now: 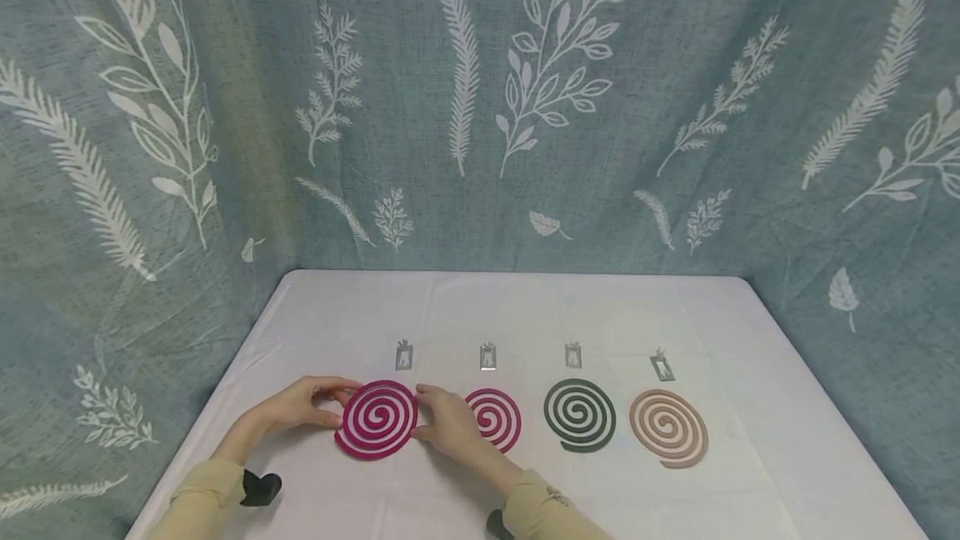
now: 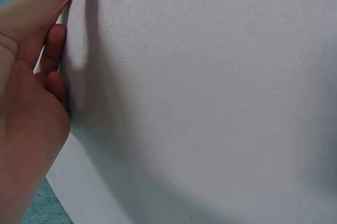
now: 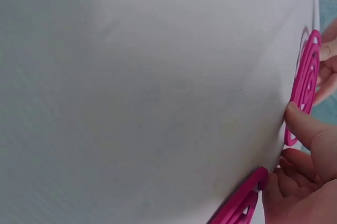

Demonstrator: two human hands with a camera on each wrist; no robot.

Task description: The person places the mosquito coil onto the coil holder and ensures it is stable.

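A pink coil [image 1: 381,417], barely visible from the left wrist, is gripped between left hand [image 1: 307,402] and right hand [image 1: 452,425] over a table [image 1: 525,311], the right hand partly hiding a second coil [image 1: 489,421] right of it, green coil [image 1: 577,413] and brown coil [image 1: 666,421] farther right, metal pieces [image 1: 488,356] behind.

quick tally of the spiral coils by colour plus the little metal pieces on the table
magenta spiral coils: 2
dark green spiral coil: 1
tan spiral coil: 1
small silver metal pieces: 4
total: 8
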